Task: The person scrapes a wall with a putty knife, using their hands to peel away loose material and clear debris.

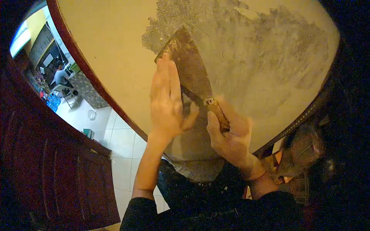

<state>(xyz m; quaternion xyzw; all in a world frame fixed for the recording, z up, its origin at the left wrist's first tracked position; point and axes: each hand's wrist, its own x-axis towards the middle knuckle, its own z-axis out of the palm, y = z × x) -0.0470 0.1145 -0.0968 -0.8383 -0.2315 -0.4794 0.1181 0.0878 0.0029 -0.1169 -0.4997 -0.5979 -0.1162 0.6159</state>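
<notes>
My right hand (pixel 233 133) is wrapped round the wooden handle (pixel 221 115) of a trowel, with a metal collar where the handle meets a dark shank. The trowel's brown, smeared blade (pixel 190 57) lies against a pale yellow wall-like surface (pixel 111 50), its pointed corner upward. Flat and slightly blurred, my left hand (pixel 165 102) has its fingers stretched up along the blade's left edge, the thumb held apart. A rough grey patch (pixel 262 57) of what looks like plaster spreads over the surface around and right of the blade.
A dark red edge (pixel 83 61) bounds the surface on the left, near a dark red panelled door (pixel 61 181). White floor tiles (pixel 123 142) show below. Through the opening, a person (pixel 61 75) sits by a blue water bottle (pixel 53 103). Dark objects (pixel 304 150) stand at lower right.
</notes>
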